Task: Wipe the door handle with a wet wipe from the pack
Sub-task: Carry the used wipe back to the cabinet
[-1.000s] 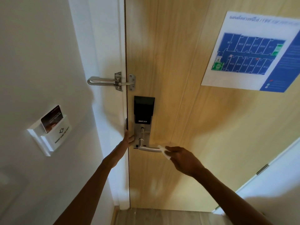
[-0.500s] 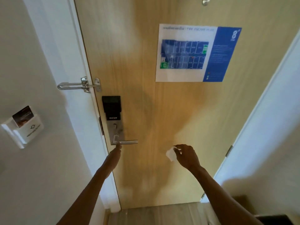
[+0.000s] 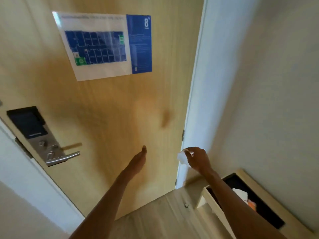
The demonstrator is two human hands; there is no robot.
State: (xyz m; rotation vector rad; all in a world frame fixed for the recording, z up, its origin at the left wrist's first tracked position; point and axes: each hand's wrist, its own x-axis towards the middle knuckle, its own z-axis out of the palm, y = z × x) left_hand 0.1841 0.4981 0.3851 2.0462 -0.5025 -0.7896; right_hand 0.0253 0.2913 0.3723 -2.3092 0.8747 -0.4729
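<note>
The silver lever door handle [image 3: 63,159] sticks out from a steel lock plate with a black smart-lock panel [image 3: 27,122] at the left of the wooden door [image 3: 112,118]. My right hand [image 3: 197,159] pinches a crumpled white wet wipe [image 3: 181,157] near the door's hinge side, well to the right of the handle. In front of the door's middle my left hand [image 3: 138,161] hangs flat, fingers extended, holding nothing. The pack of wipes is not in view.
A fire-escape floor plan [image 3: 103,45] is posted on the door. Below my right arm stands a light wooden bin [image 3: 269,195] with a black liner and white and orange rubbish inside. White door frame [image 3: 195,100] and pale wall [image 3: 267,83] rise on the right.
Both hands have left the handle and swung right with my view. The right hand carried the wipe from the lever's tip over to the hinge side, above the bin now in sight.
</note>
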